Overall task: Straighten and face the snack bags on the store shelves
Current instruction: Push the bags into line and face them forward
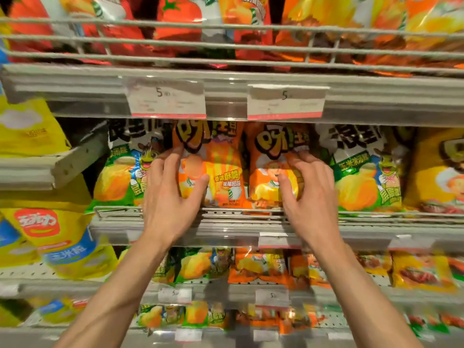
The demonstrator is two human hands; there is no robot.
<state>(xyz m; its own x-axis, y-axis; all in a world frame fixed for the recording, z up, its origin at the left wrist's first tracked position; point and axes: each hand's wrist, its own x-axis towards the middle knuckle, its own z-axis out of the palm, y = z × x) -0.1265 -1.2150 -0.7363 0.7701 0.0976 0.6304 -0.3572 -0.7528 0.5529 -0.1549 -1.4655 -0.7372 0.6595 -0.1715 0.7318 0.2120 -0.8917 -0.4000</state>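
Two bare forearms reach up from the lower edge toward the middle shelf rail (251, 217), the landmark for this entry. Left hand (170, 194): above the rail, fingers curled round the left edge of the left orange bag (221, 172), thumb pressed on its front. Right hand (306, 194): above the rail, fingers curled over the right edge of the right orange bag (266, 177), thumb on its front face. Both orange bags stand upright just behind the rail, touching each other side by side, print facing outward. Left of them behind the same rail, a green-and-white bag (120, 177); right of them, a second green-and-white bag (364, 177), then a yellow bag (439, 172) at the far right. Above the rail, two price tags (165, 99) marked 5 hang from the upper shelf edge, with red and orange bags (175, 28) behind wire bars. Below the rail, lower shelves carry smaller green, orange and yellow bags, blurred. Far left of the rail, yellow-and-blue bags (62, 244) on an adjoining unit.
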